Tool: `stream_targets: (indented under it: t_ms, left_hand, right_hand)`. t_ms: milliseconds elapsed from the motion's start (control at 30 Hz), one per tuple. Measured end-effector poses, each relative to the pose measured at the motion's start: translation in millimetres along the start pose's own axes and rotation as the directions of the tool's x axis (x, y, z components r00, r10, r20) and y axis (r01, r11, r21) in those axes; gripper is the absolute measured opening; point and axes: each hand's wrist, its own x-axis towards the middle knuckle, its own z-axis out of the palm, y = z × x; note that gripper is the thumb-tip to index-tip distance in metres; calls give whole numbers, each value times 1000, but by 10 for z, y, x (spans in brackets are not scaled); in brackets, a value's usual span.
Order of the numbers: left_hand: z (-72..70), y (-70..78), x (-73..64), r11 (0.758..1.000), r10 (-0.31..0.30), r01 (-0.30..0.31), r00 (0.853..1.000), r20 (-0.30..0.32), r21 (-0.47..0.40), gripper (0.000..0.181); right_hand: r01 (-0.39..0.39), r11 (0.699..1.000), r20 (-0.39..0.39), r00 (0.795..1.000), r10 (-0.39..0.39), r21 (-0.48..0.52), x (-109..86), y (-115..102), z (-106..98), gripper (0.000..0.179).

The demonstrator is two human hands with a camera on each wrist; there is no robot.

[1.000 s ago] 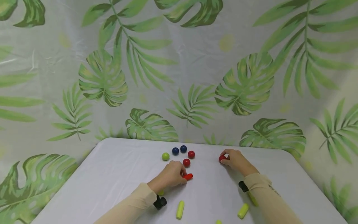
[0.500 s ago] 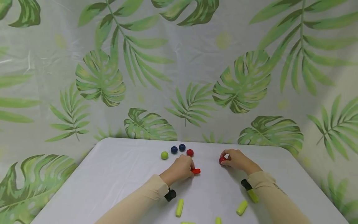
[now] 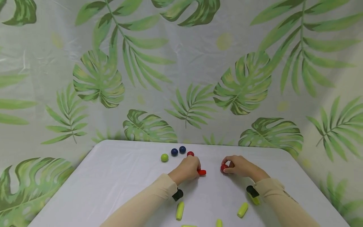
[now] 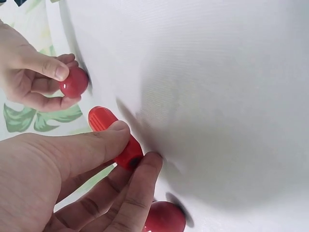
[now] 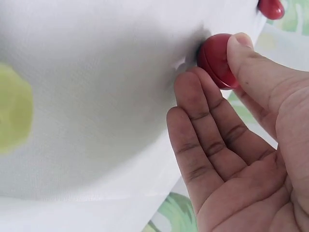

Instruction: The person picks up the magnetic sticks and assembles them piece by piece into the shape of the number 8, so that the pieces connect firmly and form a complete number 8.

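Note:
My left hand (image 3: 185,170) pinches a short red cylinder (image 4: 104,121), ribbed at one end, between thumb and fingers. The cylinder points toward my right hand, low over the white table. A red ball (image 4: 166,217) lies close by the left fingers, partly hidden behind them. To the right, my right hand (image 3: 241,167) grips another red ball (image 5: 217,60) between thumb and fingers, near the table surface; its remaining fingers are stretched out. A gap separates the cylinder from this ball. One more red ball (image 3: 190,153) shows just beyond the left hand.
Behind the left hand, two dark blue balls (image 3: 182,149) and a green ball (image 3: 164,157) sit toward the far edge. Several yellow-green cylinders (image 3: 180,210) lie on the near part of the white table (image 3: 113,189). A leaf-print sheet (image 3: 181,78) hangs behind.
My left hand has moved right and slightly away with the red cylinder, now covering one of the red balls in the head view. My right hand has come slightly nearer, holding its ball.

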Motion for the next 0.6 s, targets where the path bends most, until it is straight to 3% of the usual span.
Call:
stream_targets:
  t_ms: [267, 600]
  left_hand:
    - [7, 35, 94, 998, 26, -26, 1000, 7, 49, 7]
    - [2, 48, 135, 997, 45, -45, 999, 3, 68, 5]
  right_hand:
    - [81, 997, 17, 997, -81, 18, -22, -76, 53, 23]
    - [92, 995, 31, 995, -93, 30, 24, -174, 129, 23]
